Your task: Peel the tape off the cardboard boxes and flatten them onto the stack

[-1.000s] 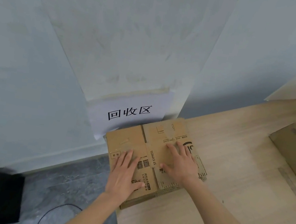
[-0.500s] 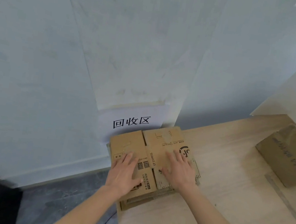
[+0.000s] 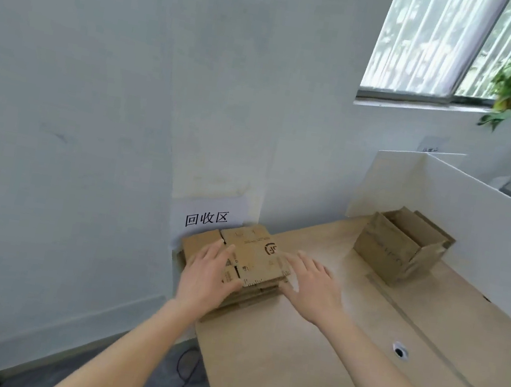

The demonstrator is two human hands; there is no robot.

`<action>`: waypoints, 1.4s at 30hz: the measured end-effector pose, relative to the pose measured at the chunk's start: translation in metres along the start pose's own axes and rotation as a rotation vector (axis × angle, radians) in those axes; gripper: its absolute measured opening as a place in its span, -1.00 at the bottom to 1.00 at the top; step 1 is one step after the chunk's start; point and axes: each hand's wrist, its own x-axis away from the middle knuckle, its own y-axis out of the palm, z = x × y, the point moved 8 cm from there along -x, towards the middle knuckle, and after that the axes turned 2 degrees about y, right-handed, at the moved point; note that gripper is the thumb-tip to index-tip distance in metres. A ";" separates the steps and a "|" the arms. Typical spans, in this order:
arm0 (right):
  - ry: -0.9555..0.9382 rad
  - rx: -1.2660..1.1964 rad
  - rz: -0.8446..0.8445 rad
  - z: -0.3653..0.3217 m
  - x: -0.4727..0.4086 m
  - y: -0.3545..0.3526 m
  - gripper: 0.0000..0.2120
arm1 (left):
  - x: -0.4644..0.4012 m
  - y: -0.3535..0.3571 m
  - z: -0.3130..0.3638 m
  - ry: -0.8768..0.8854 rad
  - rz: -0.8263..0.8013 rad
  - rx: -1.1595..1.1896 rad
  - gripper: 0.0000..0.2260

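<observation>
On the light wooden table [image 3: 301,384], the left hand [image 3: 205,277] lies flat on the stack of flattened brown cardboard boxes [image 3: 257,255]; the right hand [image 3: 314,286], fingers spread, sits just beside it. An open brown cardboard box [image 3: 401,249] stands well apart.

A flat brown box [image 3: 251,254] lay on top of the stack [image 3: 251,293] at the tabletop's far left corner. Another brown box [image 3: 401,246] stood open near the far edge.
</observation>
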 end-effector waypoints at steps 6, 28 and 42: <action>0.052 0.086 0.038 0.024 0.132 -0.072 -0.40 | 0.094 -0.050 0.083 0.139 0.051 -0.033 -0.28; 0.280 0.165 0.140 0.324 0.451 -0.279 -0.39 | 0.259 -0.022 0.511 0.336 0.058 0.054 -0.27; 0.313 0.127 0.097 0.514 0.470 -0.301 -0.37 | 0.213 0.066 0.687 0.364 0.030 0.013 -0.25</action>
